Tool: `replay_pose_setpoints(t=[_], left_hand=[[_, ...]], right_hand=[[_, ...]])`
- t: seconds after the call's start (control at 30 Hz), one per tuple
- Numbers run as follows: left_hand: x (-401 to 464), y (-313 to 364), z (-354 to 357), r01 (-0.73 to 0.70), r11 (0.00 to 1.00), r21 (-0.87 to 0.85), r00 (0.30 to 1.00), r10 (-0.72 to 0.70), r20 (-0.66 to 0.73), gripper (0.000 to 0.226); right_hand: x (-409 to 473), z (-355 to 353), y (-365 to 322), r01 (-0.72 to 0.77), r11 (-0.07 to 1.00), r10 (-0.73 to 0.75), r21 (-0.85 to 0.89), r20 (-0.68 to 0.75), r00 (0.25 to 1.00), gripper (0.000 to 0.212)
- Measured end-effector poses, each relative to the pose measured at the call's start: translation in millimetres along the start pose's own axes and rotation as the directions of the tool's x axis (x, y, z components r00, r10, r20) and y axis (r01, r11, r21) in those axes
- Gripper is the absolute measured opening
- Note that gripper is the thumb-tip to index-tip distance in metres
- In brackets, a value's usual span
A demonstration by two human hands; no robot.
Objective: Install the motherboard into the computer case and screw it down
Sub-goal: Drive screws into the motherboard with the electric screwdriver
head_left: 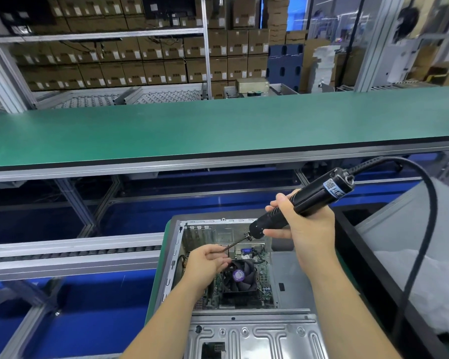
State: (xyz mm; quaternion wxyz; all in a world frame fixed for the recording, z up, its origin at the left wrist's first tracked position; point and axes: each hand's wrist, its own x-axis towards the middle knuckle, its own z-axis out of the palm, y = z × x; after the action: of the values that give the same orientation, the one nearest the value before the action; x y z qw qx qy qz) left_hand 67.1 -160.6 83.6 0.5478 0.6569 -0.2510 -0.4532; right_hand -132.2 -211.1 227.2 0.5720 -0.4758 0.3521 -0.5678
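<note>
Stamped grey metal computer case (254,335) nearest, green motherboard (263,278) lying inside beneath left hand (205,265) pinching bit; right hand (309,224) gripping smooth black cylindrical electric screwdriver (303,200).

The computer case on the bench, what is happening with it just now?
A person is working on the open computer case, where the motherboard with its fan already lies inside. The right hand grips an electric screwdriver with a cable, held tilted above the case. The fingers of the left hand meet the bit's tip, perhaps placing a screw; the screw itself is too small to see.
</note>
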Motion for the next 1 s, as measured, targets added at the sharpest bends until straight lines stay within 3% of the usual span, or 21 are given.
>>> replay_pose_setpoints(t=[0.13,0.23,0.53,0.9,1.0], left_hand=[[6.0,-1.8,-4.4,0.059,0.982,-0.179,0.994,-0.074,-0.078,0.017],[9.2,-4.6,-9.4,0.092,0.981,-0.170,0.989,-0.110,-0.103,0.012],[4.7,-1.3,-11.5,0.252,0.908,-0.334,0.957,-0.285,-0.052,0.008],[3.3,-0.7,-10.4,0.158,0.960,-0.233,0.984,-0.173,-0.044,0.018],[2.5,-1.0,-9.0,0.108,0.989,-0.098,0.991,-0.115,-0.071,0.017]], right_hand=[[1.2,1.1,-0.3,0.029,0.999,-0.029,-0.015,0.012,1.000,0.021],[1.7,1.3,0.0,0.042,0.999,-0.042,-0.023,0.002,0.999,0.021],[1.3,2.9,2.1,0.066,0.997,-0.066,-0.035,0.011,0.998,0.015],[0.1,8.8,7.7,0.034,0.999,-0.034,-0.013,0.003,0.999,0.016],[-0.5,8.9,7.7,0.031,0.999,-0.031,-0.008,-0.005,0.999,0.016]])
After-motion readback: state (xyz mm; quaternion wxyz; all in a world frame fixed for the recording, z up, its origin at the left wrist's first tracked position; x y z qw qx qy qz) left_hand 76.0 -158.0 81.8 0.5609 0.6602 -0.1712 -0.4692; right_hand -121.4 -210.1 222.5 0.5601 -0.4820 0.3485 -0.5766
